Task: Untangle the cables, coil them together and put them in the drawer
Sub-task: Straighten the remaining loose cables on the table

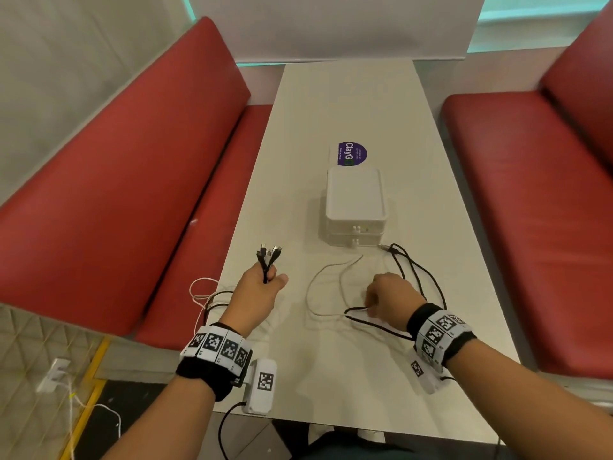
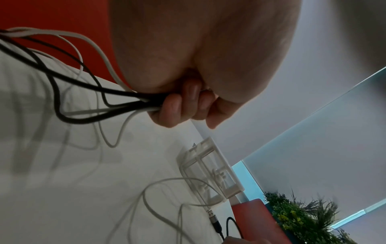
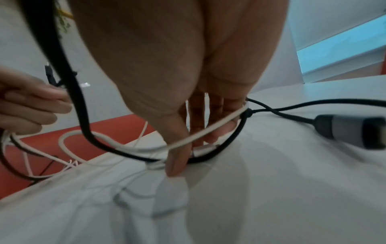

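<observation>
Wrist bands with black-and-white markers (image 1: 219, 346) sit closest, one on each forearm. Beyond them, the left hand (image 1: 262, 287) is raised off the surface (image 1: 365, 376), its grip closed round a bundle of black and white cables (image 1: 267, 260) just below their plugs, which fan out above the fist. From under that fist the cables (image 2: 87, 102) trail down in loops past the surface's left edge, beside the red bench (image 1: 126, 180). The right hand (image 1: 391, 295) rests low on the surface, near side of the drawer box (image 1: 355, 207), thumb and fingers pinching a white cable (image 3: 208, 130) and a black cable (image 3: 129, 153) together. More black cable (image 1: 418, 270) loops from that hand up to a plug lying just right of the drawer box's front. A thin white loop (image 1: 328, 283) lies flat between the two hands. Both drawers look closed, and a purple sticker (image 1: 352, 153) sits just behind the box.
</observation>
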`<state>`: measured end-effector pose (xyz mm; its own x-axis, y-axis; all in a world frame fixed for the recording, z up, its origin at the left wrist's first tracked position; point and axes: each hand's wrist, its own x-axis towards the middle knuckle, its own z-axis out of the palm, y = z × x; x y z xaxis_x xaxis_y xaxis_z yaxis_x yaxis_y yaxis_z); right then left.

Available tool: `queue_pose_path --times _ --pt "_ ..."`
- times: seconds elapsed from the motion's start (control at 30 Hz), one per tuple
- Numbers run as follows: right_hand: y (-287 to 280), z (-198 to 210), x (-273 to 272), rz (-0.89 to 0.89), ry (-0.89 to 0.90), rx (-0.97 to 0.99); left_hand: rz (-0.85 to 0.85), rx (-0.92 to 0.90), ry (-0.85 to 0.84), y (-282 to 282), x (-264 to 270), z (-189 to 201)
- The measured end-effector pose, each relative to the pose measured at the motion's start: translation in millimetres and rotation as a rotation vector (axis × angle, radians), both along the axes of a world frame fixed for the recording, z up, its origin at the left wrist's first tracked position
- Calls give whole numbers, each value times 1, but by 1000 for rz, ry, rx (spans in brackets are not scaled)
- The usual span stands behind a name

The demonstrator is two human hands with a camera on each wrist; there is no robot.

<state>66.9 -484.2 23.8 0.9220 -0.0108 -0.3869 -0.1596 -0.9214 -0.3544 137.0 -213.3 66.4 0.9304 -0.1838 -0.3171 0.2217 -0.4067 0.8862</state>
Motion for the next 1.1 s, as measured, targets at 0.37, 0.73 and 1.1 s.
queue_pose_path --times 0.37,0.73,1.1 --pt "-21 81 13 2 -781 -97 -75 -337 -9 -24 -7 39" --pt "20 112 4 85 -426 537 -140 -472 -71 -55 -20 46" --pt "28 110 8 -87 -645 702 -172 -478 100 -59 -20 31"
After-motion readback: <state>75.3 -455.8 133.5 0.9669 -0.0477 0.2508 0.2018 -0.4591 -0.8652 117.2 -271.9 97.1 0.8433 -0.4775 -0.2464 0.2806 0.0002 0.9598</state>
